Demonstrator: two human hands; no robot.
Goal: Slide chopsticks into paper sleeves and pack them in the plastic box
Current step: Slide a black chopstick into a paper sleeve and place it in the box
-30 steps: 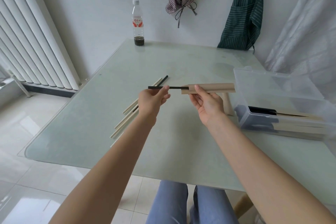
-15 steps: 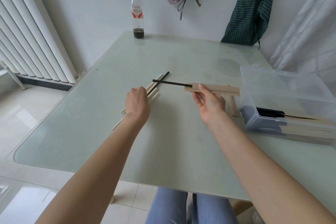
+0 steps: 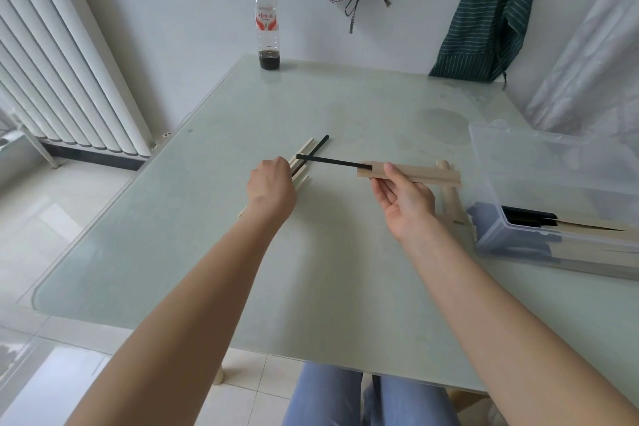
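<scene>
Two hands over glass table [image 3: 345, 270]: right hand [image 3: 404, 197] pinching paper sleeve [image 3: 415, 176]; left hand [image 3: 273, 183] grip unclear.

A second ago the left hand [image 3: 273, 183] pinches the free end of the black chopstick [image 3: 332, 161] that sticks out of the paper sleeve [image 3: 411, 176]; now it is off that chopstick and down at 9 o'clock of the sleeve, knuckles up over the loose chopsticks [image 3: 302, 162] on the table [image 3: 345, 270]. The black chopstick now juts from the sleeve unsupported, held only through the right hand [image 3: 404, 197]
</scene>
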